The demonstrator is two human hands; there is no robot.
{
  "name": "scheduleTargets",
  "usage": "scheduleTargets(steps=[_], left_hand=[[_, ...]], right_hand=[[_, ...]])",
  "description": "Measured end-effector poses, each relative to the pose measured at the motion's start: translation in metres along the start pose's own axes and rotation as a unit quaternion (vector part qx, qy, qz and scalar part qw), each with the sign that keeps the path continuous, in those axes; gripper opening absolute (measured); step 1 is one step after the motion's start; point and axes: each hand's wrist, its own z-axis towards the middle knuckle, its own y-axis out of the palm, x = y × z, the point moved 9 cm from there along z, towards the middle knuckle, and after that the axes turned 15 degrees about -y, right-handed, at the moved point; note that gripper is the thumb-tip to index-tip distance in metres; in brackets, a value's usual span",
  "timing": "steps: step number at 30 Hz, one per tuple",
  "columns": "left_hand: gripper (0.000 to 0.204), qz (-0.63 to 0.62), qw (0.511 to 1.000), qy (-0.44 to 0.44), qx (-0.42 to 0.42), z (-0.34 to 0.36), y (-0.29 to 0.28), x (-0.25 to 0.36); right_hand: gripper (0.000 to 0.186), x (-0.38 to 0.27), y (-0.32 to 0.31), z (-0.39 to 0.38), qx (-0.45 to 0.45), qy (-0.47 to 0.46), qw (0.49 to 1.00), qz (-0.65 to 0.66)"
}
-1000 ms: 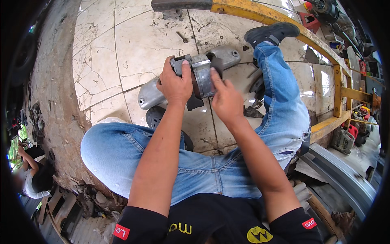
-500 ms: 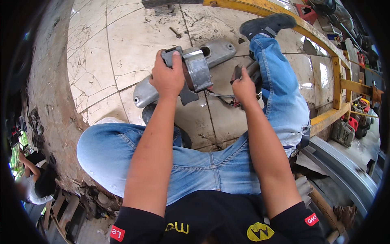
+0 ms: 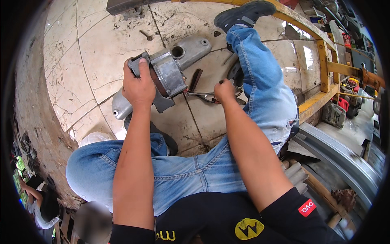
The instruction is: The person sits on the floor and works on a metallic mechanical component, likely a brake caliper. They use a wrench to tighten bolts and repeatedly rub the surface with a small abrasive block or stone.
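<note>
My left hand [image 3: 138, 86] is closed on a dark grey metal bracket [image 3: 164, 103], thumb on top of its upper end. The bracket fits against a silver, rounded metal housing [image 3: 170, 75] with a brown curved edge. Under these lies a long cast-metal arm [image 3: 191, 53] with a large round hole and smaller holes at its ends. My right hand [image 3: 224, 92] makes a fist beside a silver wrench [image 3: 200, 94]; a small dark end shows at its fingers, the rest is hidden. A dark brown bar [image 3: 196, 80] rests on the tiles between the housing and that hand.
A yellow metal frame [image 3: 324, 65] runs along the right, with tools and a grey-green container [image 3: 334, 114] behind it. A bolt [image 3: 146, 35] lies on the tiles. A dark beam [image 3: 122, 5] crosses the far edge. Another person [image 3: 42, 203] is at the lower left.
The dark brown bar has left my right hand and now lies on the floor. That hand has closed into a fist. My left hand keeps its hold; the whole view has shifted.
</note>
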Motion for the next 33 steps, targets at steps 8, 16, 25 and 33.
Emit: scheduleTargets(steps=[8, 16, 25, 33], left_hand=[[0.062, 0.008, 1.000, 0.001, -0.012, -0.008, -0.004, 0.013], [0.057, -0.023, 1.000, 0.002, -0.007, -0.008, -0.004, 0.013], [0.058, 0.005, 1.000, -0.011, -0.003, -0.011, -0.007, 0.007], [0.060, 0.002, 1.000, -0.002, -0.008, -0.012, -0.005, 0.010]], right_hand=[[0.056, 0.026, -0.007, 0.007, 0.086, 0.062, 0.994, -0.015], [0.053, 0.021, -0.042, 0.070, 0.126, 0.068, 0.987, -0.075], [0.052, 0.051, -0.025, 0.098, 0.120, 0.099, 0.987, 0.048], [0.051, 0.006, 0.046, 0.022, 0.173, 0.098, 0.964, 0.175]])
